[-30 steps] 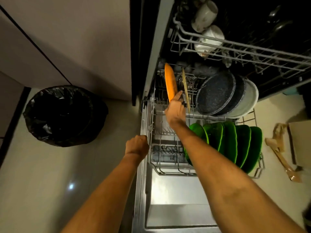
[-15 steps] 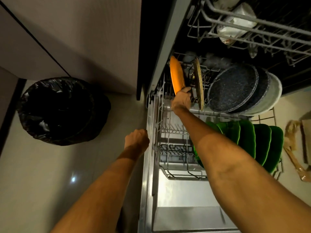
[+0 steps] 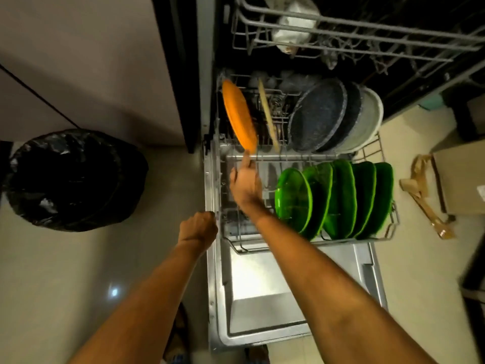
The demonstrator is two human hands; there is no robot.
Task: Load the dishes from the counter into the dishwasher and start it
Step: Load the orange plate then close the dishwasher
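Orange plate: stands on edge, leaning, at the far left of the lower rack, just left of a thin tan plate or board.
Handling: probably stiff, light and smooth, so it could slip or tip between the tines; best held at the rim with thumb on one face and fingers on the other.
Right hand: reaches over the rack with the fingers stretched out and loose, one fingertip at or just under the orange plate's near rim; whether it truly touches cannot be told. The grip is open and holds nothing.
Left hand: fingers curled down at the left edge of the dishwasher, beside the rack's near left corner. Whether they clasp the edge or only rest there is hidden, so the grip cannot be told.
Other load: five green plates stand in a row at the near right of the rack; dark speckled pans lean at the far right; a white cup sits in the upper rack.
Door: lies open and flat.
Nearby: a black-lined bin on the floor to the left.
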